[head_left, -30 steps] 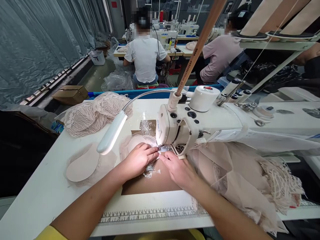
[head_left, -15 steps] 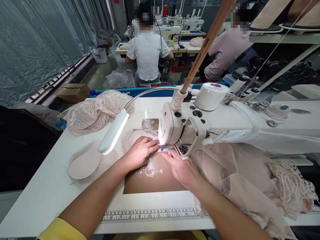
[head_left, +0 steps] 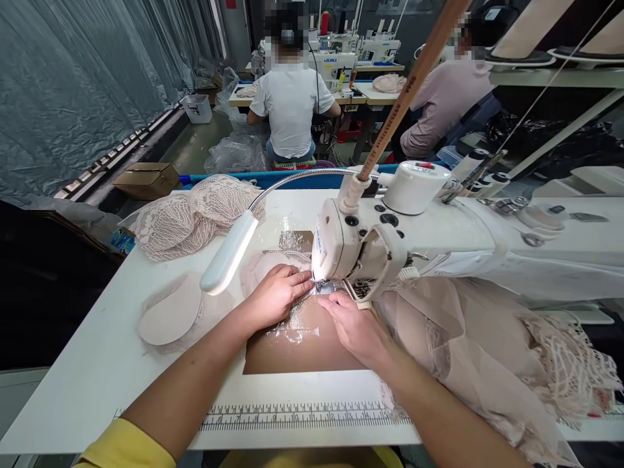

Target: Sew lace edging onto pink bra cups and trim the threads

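Observation:
My left hand [head_left: 275,298] lies flat on a beige lace piece [head_left: 266,268] and presses it against the table just left of the needle area. From the right, my right hand [head_left: 354,327] pinches the fabric edge under the head of the white sewing machine [head_left: 351,247]. Both sets of fingertips meet at the presser foot [head_left: 322,286]. A brown taped patch [head_left: 302,348] covers the table under the hands. The needle itself is hidden by the machine head.
A gooseneck lamp [head_left: 229,252] hangs over the left of the table. A lace pile [head_left: 190,214] and a foam cup [head_left: 170,318] lie to the left, heaped beige fabric [head_left: 487,351] to the right. A ruler strip [head_left: 302,416] runs along the front edge. Two people sit at machines behind.
The hands stay at the presser foot, with the fabric fed slightly. The view has shifted a little to the right and down.

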Motion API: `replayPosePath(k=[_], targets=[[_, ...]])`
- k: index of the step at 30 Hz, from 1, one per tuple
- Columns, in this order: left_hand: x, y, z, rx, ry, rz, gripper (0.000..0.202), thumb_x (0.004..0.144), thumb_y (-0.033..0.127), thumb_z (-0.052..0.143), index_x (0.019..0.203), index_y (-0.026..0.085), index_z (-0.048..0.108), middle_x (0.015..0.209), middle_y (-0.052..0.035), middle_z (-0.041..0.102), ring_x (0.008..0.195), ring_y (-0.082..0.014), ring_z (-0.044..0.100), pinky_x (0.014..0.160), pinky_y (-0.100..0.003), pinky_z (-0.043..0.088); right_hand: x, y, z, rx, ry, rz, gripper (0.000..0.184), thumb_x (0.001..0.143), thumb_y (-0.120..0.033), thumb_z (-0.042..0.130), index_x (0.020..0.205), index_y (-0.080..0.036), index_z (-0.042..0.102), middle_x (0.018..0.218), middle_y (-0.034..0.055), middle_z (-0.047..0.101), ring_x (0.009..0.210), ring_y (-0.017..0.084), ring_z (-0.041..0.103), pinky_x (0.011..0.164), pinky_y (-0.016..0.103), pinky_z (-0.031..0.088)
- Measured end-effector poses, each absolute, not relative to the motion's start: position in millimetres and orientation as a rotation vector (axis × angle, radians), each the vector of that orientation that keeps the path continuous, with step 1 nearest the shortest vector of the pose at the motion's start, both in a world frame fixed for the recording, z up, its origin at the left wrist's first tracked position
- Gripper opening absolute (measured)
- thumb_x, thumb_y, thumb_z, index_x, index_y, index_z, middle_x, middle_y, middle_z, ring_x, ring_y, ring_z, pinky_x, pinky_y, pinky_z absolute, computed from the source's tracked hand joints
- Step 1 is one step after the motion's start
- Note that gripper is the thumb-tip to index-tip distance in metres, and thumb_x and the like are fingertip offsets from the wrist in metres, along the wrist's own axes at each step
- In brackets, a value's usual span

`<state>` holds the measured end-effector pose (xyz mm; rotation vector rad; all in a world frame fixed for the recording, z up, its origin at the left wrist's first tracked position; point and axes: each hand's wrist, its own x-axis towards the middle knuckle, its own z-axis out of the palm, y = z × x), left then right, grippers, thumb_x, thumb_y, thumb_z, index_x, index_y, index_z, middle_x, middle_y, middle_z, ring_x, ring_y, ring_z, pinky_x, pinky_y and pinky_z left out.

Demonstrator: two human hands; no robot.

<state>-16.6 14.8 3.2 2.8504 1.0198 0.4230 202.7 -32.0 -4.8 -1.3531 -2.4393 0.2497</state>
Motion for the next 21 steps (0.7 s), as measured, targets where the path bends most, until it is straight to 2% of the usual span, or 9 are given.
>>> replayPosePath(k=[6, 11, 16, 19, 21], targets=[[-17.4, 9.7, 12.1, 2.883, 1.114, 0.314, 0.038, 0.088, 0.014, 0.047, 0.125, 0.015, 0.056, 0.12, -0.0136, 0.06, 0.113, -0.028, 0.049, 0.091, -0.042, 0.041, 202.3, -31.8, -0.3, -1.35, -2.421, 0.265, 0.041, 0.087, -0.008, 0.042, 0.117, -0.022, 0.067, 0.083, 0.006, 0.067, 0.077, 0.018, 0.057, 0.069, 0.026, 0.045], [-16.8, -6.0, 25.6, 2.837, 1.316, 0.139, 0.027, 0.091, 0.021, 0.045, 0.109, 0.015, 0.064, 0.106, -0.0127, 0.062, 0.093, -0.0261, 0.056, 0.075, -0.037, 0.046, 203.0, -30.3, -0.1, -1.33, -2.37, 0.201, 0.039, 0.087, -0.007, 0.042, 0.112, -0.021, 0.069, 0.086, 0.0069, 0.069, 0.08, 0.019, 0.059, 0.07, 0.027, 0.047], [-10.8, -17.3, 28.4, 2.776, 1.347, 0.075, 0.029, 0.094, 0.022, 0.039, 0.086, 0.015, 0.067, 0.082, -0.0078, 0.06, 0.072, -0.0209, 0.054, 0.062, -0.033, 0.044, 202.0, -30.9, 0.6, -1.38, -2.373, 0.146, 0.038, 0.085, -0.007, 0.043, 0.106, -0.021, 0.071, 0.086, 0.0072, 0.07, 0.082, 0.02, 0.061, 0.072, 0.029, 0.049], [-6.9, -19.7, 25.4, 2.783, 1.227, 0.225, 0.026, 0.093, 0.022, 0.042, 0.083, 0.014, 0.065, 0.083, -0.0082, 0.06, 0.074, -0.02, 0.054, 0.065, -0.033, 0.045, 202.1, -31.4, 0.8, -1.399, -2.37, 0.132, 0.038, 0.086, -0.007, 0.042, 0.106, -0.021, 0.071, 0.087, 0.0071, 0.071, 0.081, 0.02, 0.061, 0.071, 0.029, 0.049], [-5.5, -20.6, 22.3, 2.773, 1.125, 0.324, 0.023, 0.092, 0.021, 0.044, 0.092, 0.013, 0.065, 0.092, -0.0096, 0.062, 0.081, -0.0207, 0.056, 0.07, -0.032, 0.047, 202.7, -31.7, 0.8, -1.393, -2.373, 0.142, 0.037, 0.086, -0.007, 0.043, 0.108, -0.02, 0.07, 0.088, 0.0071, 0.07, 0.082, 0.02, 0.061, 0.072, 0.029, 0.048]])
